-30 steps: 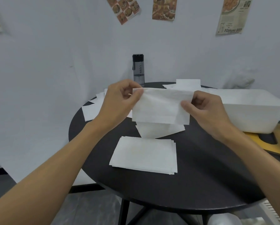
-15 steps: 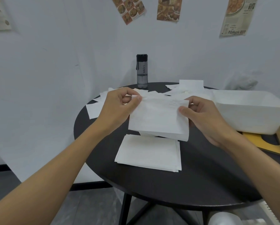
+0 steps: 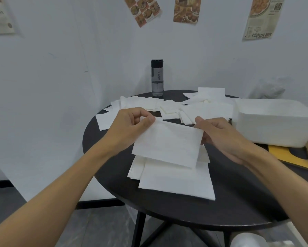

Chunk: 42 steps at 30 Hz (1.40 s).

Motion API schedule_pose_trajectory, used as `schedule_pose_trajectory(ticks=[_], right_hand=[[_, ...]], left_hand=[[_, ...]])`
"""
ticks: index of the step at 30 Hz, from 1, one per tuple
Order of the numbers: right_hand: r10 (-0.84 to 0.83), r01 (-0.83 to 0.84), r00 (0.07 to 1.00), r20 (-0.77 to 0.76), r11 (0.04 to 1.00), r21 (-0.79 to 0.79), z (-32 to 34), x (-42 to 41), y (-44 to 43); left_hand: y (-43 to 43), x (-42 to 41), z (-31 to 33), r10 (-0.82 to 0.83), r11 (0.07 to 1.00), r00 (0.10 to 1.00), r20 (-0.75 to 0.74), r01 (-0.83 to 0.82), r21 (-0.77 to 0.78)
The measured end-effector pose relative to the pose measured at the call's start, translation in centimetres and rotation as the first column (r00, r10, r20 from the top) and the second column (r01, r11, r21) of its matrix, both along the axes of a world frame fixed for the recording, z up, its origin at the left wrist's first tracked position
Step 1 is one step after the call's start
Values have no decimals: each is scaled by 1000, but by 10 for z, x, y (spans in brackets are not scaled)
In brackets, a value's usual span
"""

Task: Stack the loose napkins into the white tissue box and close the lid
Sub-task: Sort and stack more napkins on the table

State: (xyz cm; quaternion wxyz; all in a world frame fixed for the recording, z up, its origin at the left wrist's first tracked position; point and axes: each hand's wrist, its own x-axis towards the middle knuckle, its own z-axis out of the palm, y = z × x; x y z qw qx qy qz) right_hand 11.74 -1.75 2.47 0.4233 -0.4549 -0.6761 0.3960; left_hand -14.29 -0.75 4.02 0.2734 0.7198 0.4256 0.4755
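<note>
Left grip [image 3: 130, 127] and right grip [image 3: 222, 138] each pinched an upper corner of one white napkin [image 3: 167, 145], thumb against fingers, so the sheet hung flat and slightly tilted between them. It hovered over a neat stack [image 3: 176, 179] of napkins near the front of the round black worktop [image 3: 238, 193]. Whether its lower edge touched the stack could not be told.

The top sheet of the stack sat a little askew, with lower sheets showing past it on the left. Many loose napkins [image 3: 194, 107] lay scattered across the far side of the worktop, near a dark water bottle [image 3: 156, 77]. The white tissue box [image 3: 274, 125] stood at the right edge, just beyond the right grip; what it held could not be made out. A yellow board with a slot [image 3: 278, 153], probably the lid, lay partly under the box's near side.

The step in hand looked like laying this napkin on the stack, with most of the task ahead. To do it well, the sheet would be kept taut by both corners, lowered level and lined up with the stack's near edge before either pinch let go. Thin paper slides and folds easily, so a slow release would suit, followed by squaring the skewed sheets so the bundle would fit the box.
</note>
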Motion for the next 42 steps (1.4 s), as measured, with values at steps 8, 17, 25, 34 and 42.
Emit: schedule_pose_trajectory(ticks=[8,17,25,34,42], right_hand=[[-10,-22,862,506,998,57,-21,20,19],[-144,138,974,173,989,46,-14,12,17],[57,-57,998,24,998,15,2,2,2],[-140,85,818,558,989,124,-25,20,12],[12,23,821,570,998,-53,-22,20,13]], left_hand=[[1,-3,-3,24,1000,998,66,-24,-1],[13,-3,-25,122,989,991,51,-117,-90],[7,-8,-13,-7,978,972,237,56,-201],[-2,-17,-46,55,996,965,-256,-70,-49],[-4,-20,-53,45,996,957,-288,-67,-65]])
